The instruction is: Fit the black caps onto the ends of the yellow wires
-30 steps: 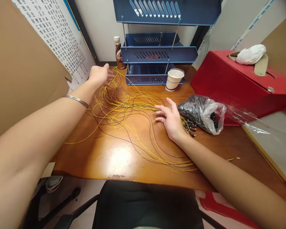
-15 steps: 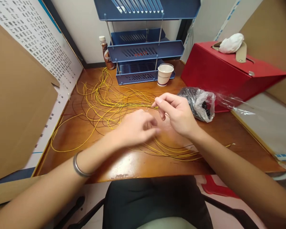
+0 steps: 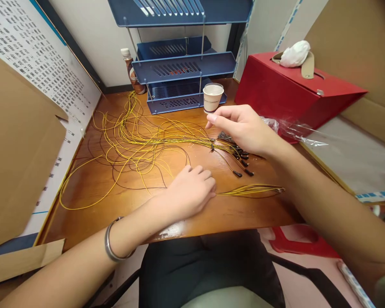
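My left hand (image 3: 192, 188) lies low over the table, its fingers closed round a thin bundle of yellow and brown wires (image 3: 244, 189). Bare wire ends of that bundle stretch out to the right of the fist. Higher up, my right hand (image 3: 244, 128) hovers above the table, fingers loosely bent and nothing visible in them. Below it, a tied part of the wires ends in several black connectors (image 3: 244, 163). The long tangle of yellow and brown wires (image 3: 141, 141) spreads across the left of the table.
A blue tiered file rack (image 3: 182, 68) stands at the back, a paper cup (image 3: 213, 97) before it and a drink bottle (image 3: 133, 73) to its left. At the right sit a red box (image 3: 276, 90) and a clear plastic bag (image 3: 303, 132), partly behind my right arm.
My left hand has come down towards the front edge and closed on the wire bundle. My right hand has lifted from the wires, uncovering the black connectors. The view has shifted slightly.
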### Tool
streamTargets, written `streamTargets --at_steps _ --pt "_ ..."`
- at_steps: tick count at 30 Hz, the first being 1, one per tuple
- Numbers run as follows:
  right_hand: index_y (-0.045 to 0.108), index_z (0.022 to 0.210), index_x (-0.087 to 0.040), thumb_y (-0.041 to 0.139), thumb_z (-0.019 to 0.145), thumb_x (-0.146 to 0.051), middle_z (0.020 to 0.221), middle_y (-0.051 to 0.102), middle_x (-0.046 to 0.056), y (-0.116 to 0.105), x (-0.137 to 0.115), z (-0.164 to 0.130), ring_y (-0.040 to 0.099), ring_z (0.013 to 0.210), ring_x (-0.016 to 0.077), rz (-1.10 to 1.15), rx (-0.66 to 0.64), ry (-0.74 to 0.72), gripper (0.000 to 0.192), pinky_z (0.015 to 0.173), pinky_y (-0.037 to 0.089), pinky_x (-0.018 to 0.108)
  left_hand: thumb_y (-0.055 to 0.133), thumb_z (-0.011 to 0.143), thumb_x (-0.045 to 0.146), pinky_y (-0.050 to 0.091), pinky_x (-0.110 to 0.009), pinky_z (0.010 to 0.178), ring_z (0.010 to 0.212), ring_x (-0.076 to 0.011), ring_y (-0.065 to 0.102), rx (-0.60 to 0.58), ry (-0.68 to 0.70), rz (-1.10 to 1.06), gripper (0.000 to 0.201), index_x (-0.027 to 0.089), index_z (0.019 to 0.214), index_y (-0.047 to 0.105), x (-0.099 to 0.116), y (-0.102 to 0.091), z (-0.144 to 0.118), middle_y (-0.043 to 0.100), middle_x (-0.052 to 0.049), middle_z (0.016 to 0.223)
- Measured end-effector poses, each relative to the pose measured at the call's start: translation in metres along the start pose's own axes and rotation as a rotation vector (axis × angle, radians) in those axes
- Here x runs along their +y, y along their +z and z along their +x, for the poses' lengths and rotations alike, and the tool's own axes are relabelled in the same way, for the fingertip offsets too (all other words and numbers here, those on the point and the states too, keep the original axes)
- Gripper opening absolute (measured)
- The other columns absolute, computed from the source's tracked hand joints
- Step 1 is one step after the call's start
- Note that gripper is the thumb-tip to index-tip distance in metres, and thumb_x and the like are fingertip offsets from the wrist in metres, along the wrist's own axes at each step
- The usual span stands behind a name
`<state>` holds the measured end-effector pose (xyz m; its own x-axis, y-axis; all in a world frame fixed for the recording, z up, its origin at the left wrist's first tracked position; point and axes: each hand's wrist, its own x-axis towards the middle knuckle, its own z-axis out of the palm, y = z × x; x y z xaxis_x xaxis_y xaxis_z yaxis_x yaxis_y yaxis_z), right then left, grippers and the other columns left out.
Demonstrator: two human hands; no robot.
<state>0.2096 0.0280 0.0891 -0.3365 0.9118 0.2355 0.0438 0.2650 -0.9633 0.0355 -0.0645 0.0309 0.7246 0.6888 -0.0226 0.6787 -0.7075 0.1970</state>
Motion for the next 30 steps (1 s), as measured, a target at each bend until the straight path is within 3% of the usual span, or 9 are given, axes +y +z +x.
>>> streamTargets --at_steps 4,7,11,14,17,19,23,27,30 --pt "0.068 0.067 -0.017 0.080 0.078 -0.020 0.047 0.048 -0.009 -0.018 0.009 -0.003 0.038 0.044 0.0045 0.037 -0.007 0.081 0.016 0.044 0.023 0.019 0.048 0.102 0.030 0.040 -0.036 0.081 0.088 -0.0219 0.059 0.018 -0.111 -0.107 0.023 0.017 0.092 0.064 -0.023 -0.008 -0.014 0.069 -0.007 0.094" --pt "0.068 0.064 -0.019 0.085 0.069 -0.014 0.051 0.058 -0.007 -0.030 0.015 -0.007 0.050 0.047 0.0078 0.003 -0.067 0.216 0.019 0.043 0.031 0.020 0.050 0.101 0.032 0.044 -0.033 0.080 0.084 -0.0190 0.061 0.043 -0.200 -0.325 0.021 0.018 0.090 0.062 -0.040 -0.017 -0.030 0.070 -0.005 0.093" --pt "0.070 0.063 -0.019 0.090 0.060 -0.014 0.054 0.065 -0.005 -0.042 0.020 -0.014 0.055 0.047 0.0104 -0.102 -0.342 0.293 0.020 0.043 0.034 0.021 0.052 0.100 0.043 0.047 -0.028 0.071 0.076 -0.0163 0.062 0.110 -0.295 -0.541 0.028 0.019 0.090 0.063 -0.053 -0.028 -0.052 0.070 -0.003 0.087" --pt "0.073 0.068 -0.017 0.089 0.064 -0.024 0.056 0.067 -0.002 -0.048 0.023 -0.019 0.056 0.046 0.0110 -0.152 -0.540 0.386 0.018 0.043 0.034 0.022 0.057 0.097 0.044 0.048 -0.027 0.073 0.080 -0.0170 0.062 0.184 -0.335 -0.613 0.028 0.019 0.088 0.064 -0.057 -0.031 -0.063 0.069 -0.004 0.086" --pt "0.077 0.079 -0.017 0.082 0.074 -0.040 0.070 0.074 0.002 -0.052 0.023 -0.021 0.065 0.061 0.0150 -0.304 -0.776 0.418 0.024 0.051 0.040 0.024 0.061 0.096 0.043 0.049 -0.029 0.076 0.082 -0.0171 0.062 0.332 -0.385 -0.701 0.026 0.018 0.089 0.064 -0.061 -0.028 -0.071 0.068 -0.005 0.087" --pt "0.077 0.088 -0.016 0.077 0.079 -0.044 0.078 0.076 0.004 -0.052 0.021 -0.021 0.068 0.074 0.0173 -0.355 -0.929 0.414 0.030 0.062 0.045 0.025 0.062 0.095 0.043 0.050 -0.029 0.077 0.082 -0.0170 0.062 0.353 -0.415 -0.739 0.026 0.018 0.090 0.063 -0.064 -0.025 -0.074 0.068 -0.005 0.088" --pt "0.068 0.070 -0.015 0.061 0.092 -0.051 0.068 0.069 0.003 -0.049 0.017 -0.021 0.058 0.066 0.0129 -0.392 -1.079 0.376 0.043 0.068 0.041 0.028 0.060 0.096 0.045 0.050 -0.029 0.079 0.085 -0.0175 0.063 0.272 -0.429 -0.710 0.027 0.019 0.091 0.064 -0.067 -0.030 -0.073 0.069 -0.004 0.090" --pt "0.066 0.064 -0.015 0.054 0.097 -0.050 0.057 0.060 0.000 -0.044 0.017 -0.024 0.047 0.057 0.0108 -0.386 -1.076 0.362 0.048 0.067 0.040 0.029 0.055 0.097 0.051 0.051 -0.031 0.080 0.089 -0.0194 0.066 0.053 -0.377 -0.619 0.033 0.020 0.094 0.068 -0.063 -0.040 -0.055 0.073 -0.004 0.096" --pt "0.067 0.066 -0.016 0.053 0.098 -0.045 0.053 0.058 -0.002 -0.038 0.019 -0.025 0.050 0.057 0.0111 -0.373 -1.082 0.382 0.045 0.066 0.041 0.027 0.049 0.100 0.052 0.050 -0.031 0.085 0.096 -0.0196 0.067 0.056 -0.304 -0.575 0.036 0.022 0.105 0.069 -0.052 -0.041 -0.032 0.074 -0.003 0.105"
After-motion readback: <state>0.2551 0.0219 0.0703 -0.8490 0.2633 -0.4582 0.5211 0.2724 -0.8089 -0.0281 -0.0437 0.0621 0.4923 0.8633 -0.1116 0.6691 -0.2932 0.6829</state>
